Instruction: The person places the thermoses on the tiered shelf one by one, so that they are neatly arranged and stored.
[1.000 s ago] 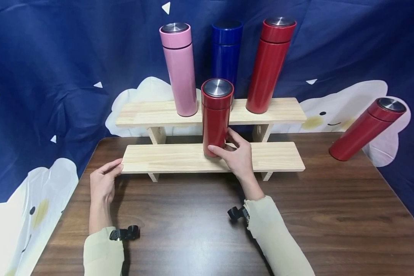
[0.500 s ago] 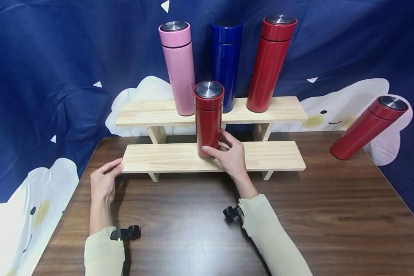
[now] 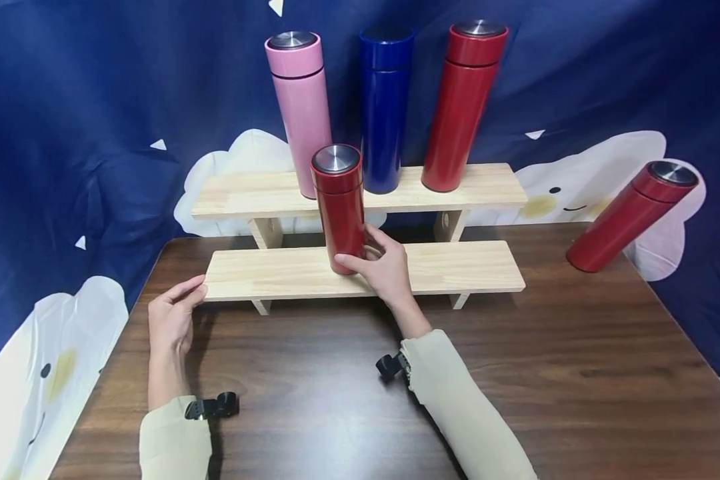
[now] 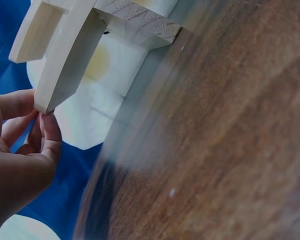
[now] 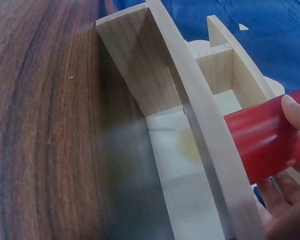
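Observation:
My right hand (image 3: 387, 270) grips the lower part of a red thermos bottle (image 3: 339, 207) with a steel-topped lid. This bottle stands upright at the lower step of a pale two-tier wooden shelf (image 3: 264, 273), left of its middle. In the right wrist view, thumb and fingers lie around the red bottle (image 5: 265, 140), its base at the board. My left hand (image 3: 171, 320) pinches the left end of the lower board, thumb and fingers on either face of the board's corner (image 4: 50, 95) in the left wrist view.
On the upper board (image 3: 231, 193) stand a pink bottle (image 3: 303, 113), a blue bottle (image 3: 386, 113) and another red bottle (image 3: 465, 107). One more red bottle (image 3: 630, 217) is at the right on the brown table (image 3: 516, 373). A blue cloud-patterned cloth (image 3: 96, 80) hangs behind.
My right hand has moved the held red bottle leftward along the lower board, uncovering the blue bottle behind it. The left hand keeps its hold. The head view has shifted slightly.

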A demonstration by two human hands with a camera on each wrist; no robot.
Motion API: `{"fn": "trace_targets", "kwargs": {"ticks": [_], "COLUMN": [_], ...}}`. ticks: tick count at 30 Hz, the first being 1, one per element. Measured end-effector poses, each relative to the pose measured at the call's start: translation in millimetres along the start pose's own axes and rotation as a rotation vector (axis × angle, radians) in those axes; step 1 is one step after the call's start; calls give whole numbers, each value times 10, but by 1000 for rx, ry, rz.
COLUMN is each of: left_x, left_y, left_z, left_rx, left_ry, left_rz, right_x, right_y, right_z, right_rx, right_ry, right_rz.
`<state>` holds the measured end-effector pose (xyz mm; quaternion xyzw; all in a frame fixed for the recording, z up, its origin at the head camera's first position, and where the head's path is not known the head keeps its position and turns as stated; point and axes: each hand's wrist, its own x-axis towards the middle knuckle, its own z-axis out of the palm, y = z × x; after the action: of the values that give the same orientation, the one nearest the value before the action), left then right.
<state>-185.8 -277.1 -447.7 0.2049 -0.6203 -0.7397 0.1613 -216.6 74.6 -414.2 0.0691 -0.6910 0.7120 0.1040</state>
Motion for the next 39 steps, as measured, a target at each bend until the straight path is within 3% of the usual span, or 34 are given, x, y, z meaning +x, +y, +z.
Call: {"fn": "trace_targets", "kwargs": {"ticks": [23, 32, 39], "left_x": [-5, -26, -24], "left_y": [-6, -37, -27], "left_z": [17, 19, 9], "left_rx": [-29, -32, -39], "left_ry": [-3, -6, -1], "left_rz": [19, 12, 29], "right_x": [30, 11, -55], "right_y": [11, 23, -87], "right_z": [-38, -101, -197], "right_rx": [-30, 16, -3], "right_ry": [-33, -47, -45], "right_rz": [-15, -10, -38]}}
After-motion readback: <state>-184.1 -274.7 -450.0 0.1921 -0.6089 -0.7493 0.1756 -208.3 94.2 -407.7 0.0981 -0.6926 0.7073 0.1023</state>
